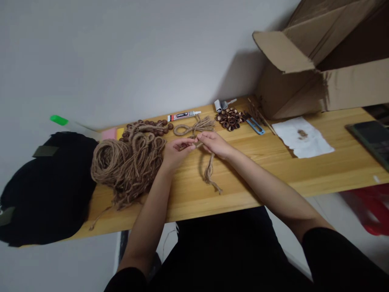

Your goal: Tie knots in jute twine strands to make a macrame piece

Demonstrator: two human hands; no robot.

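My left hand and my right hand meet over the middle of the wooden table, thumbs and fingertips pinched close together. A piece of jute twine runs down from beneath my right hand, its frayed tail lying toward the front edge. Something small and tan shows between the fingertips; its exact form is too small to tell. Just beyond my hands lies a looped jute tassel. Left of my left hand sits a heap of knotted jute cords, beside a coil of jute twine.
Along the wall lie brown beads, a glue tube, hollow brown shell pieces and blue thread snips. A white tissue, a phone and an open cardboard box occupy the right. A black bag stands left.
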